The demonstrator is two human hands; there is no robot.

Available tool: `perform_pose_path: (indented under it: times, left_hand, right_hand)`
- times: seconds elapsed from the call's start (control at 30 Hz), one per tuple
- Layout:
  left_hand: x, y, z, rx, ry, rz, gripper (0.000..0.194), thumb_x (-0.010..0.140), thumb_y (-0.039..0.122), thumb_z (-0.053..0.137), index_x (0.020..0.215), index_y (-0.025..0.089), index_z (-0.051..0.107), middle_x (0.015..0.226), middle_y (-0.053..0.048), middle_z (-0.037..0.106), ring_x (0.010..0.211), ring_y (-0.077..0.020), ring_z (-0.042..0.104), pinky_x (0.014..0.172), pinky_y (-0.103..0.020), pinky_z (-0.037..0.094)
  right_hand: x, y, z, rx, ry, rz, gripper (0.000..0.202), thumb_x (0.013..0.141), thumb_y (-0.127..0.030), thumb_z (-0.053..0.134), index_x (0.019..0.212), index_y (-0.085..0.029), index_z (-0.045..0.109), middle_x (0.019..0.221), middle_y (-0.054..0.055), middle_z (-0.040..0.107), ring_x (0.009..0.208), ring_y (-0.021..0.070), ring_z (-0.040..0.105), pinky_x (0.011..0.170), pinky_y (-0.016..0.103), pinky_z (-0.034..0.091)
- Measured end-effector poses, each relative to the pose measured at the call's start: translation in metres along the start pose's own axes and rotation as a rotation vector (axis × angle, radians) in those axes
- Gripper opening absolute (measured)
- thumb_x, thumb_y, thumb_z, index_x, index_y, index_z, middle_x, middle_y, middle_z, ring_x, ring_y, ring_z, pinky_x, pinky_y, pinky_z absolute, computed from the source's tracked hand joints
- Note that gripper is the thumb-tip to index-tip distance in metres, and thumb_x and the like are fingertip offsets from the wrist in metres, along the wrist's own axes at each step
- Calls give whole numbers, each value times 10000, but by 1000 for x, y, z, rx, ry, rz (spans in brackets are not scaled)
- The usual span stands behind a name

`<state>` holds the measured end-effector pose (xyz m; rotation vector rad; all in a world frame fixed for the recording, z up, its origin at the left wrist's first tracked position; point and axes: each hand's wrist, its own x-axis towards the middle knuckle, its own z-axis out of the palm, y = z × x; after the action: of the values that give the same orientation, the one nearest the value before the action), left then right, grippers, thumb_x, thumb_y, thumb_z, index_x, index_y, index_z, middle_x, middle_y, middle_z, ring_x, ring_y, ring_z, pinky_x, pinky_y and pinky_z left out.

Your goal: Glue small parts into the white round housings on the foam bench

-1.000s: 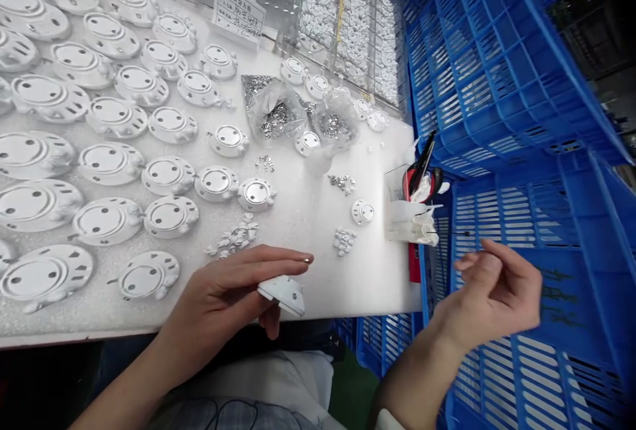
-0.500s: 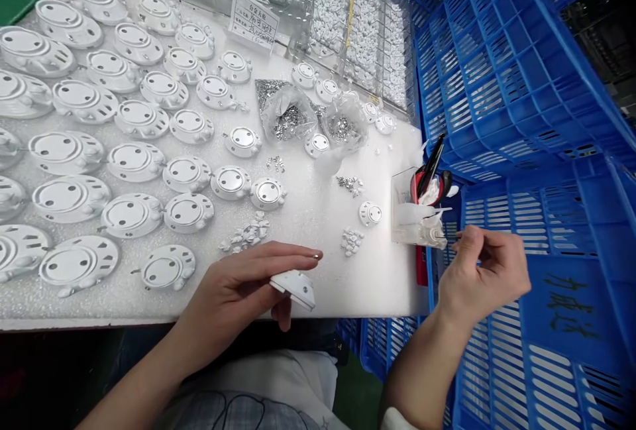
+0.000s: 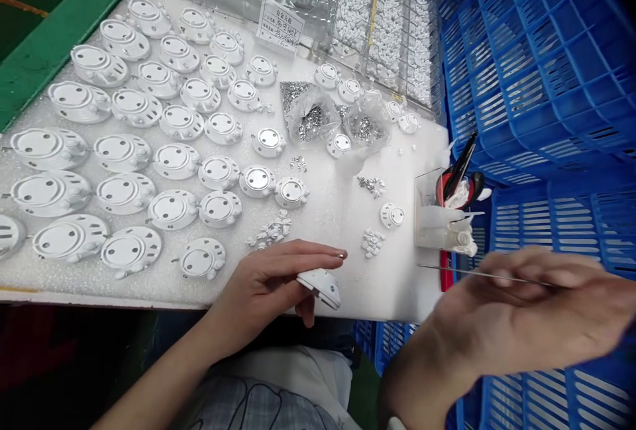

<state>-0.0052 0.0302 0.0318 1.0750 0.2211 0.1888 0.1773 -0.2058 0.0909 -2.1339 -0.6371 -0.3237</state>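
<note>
At the left, many white round pieces (image 3: 124, 193) lie in loose rows on the white surface (image 3: 338, 224). Right of the rows and near the edge, the left hand (image 3: 268, 279) has its grip closed on one white piece (image 3: 320, 282), which is lifted and tilted, with the thumb below it. At the tip of the forefinger there is a small shiny bit (image 3: 342, 256); it is too small to tell what it is. Farther away are two plastic bags (image 3: 309, 118) with metal bits, and to the right of the left hand lies a small pile of white parts (image 3: 372, 243). Next comes a clear box (image 3: 424, 234) with scissors (image 3: 460, 168) in it. At the right, before the blue crates (image 3: 539, 65), the right hand (image 3: 531, 314) is blurred, but its grip is closed around a thin metal rod (image 3: 477, 273), whose free end points left. To work well, I think the left grip should be firm but gentle, so the small bit does not drop, and the rod's end should pass clear of the box.
</note>
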Motion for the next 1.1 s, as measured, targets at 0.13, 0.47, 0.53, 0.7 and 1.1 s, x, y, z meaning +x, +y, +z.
perform_pose_path:
  times: [0.13,0.47,0.53,0.7,1.1]
  left_hand:
    - [1,2,1,11,17,3,380,949,66,655,1131,326,864,1282,-67,805,540,-74,754,582,-178,662]
    - [1,4,3,-31,-10,5,464,936,20,634,1141,372,857,1288,-42,803,563,-59,757,595,-153,650]
    - [1,4,3,-45,-9,0,480,933,9,626,1143,375,855,1290,-40,801,568,-58,758,591,-150,646]
    - [2,3,3,-54,-3,-7,490,927,-13,615,1128,359,862,1281,-47,804,565,-61,759,591,-152,647]
    - [0,0,0,29,-1,63,522,918,-21,607,1163,370,850,1268,-41,811,525,-65,754,581,-158,661]
  right_hand:
    - [0,-35,59,113,-81,-34,370,983,-607,566,878,-266,663,780,50,549,676,240,577,527,357,398]
    - [-10,-65,104,356,310,-26,381,1063,-327,506,692,-269,440,652,-14,373,534,158,369,520,337,260]
    - [-9,-64,104,372,307,-25,378,1065,-318,511,695,-263,453,652,-14,383,540,155,375,526,340,257]
    - [-9,-62,104,444,311,-19,385,1048,-349,578,684,-258,490,639,-16,398,553,154,384,521,342,242]
    - [11,-30,66,285,648,-103,356,1029,-303,560,698,-238,448,651,-44,396,510,90,369,472,274,244]
